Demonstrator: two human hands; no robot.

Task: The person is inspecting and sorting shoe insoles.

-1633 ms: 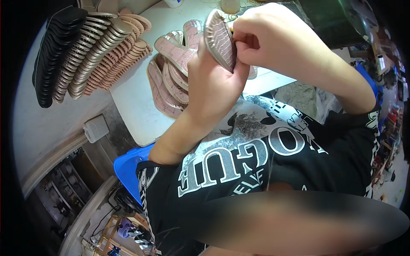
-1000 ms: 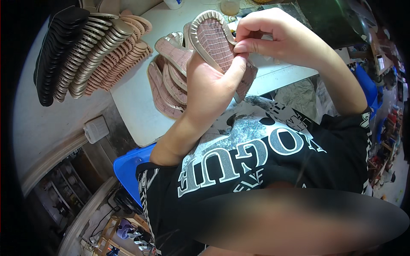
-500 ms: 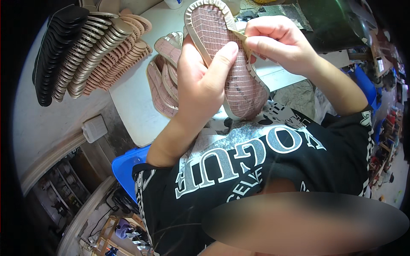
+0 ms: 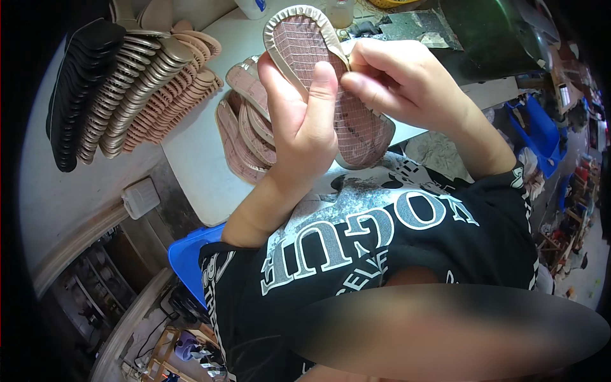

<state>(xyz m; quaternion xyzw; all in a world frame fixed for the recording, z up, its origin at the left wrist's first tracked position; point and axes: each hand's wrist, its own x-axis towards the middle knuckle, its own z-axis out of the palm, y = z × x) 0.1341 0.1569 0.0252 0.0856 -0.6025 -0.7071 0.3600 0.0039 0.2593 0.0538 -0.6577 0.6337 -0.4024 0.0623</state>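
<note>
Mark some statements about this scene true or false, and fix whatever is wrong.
1. The left grip holds a pink sole with a pale rim. True.
2. Only one hand is at that sole. False: the right grip pinches at its edge.
3. A row of black soles is left of the gold-coloured soles. True.
4. The held sole is the only pink one in view. False: more pink soles lie piled on the white table.
5. The person wears a black shirt with pale printing. True.
</note>
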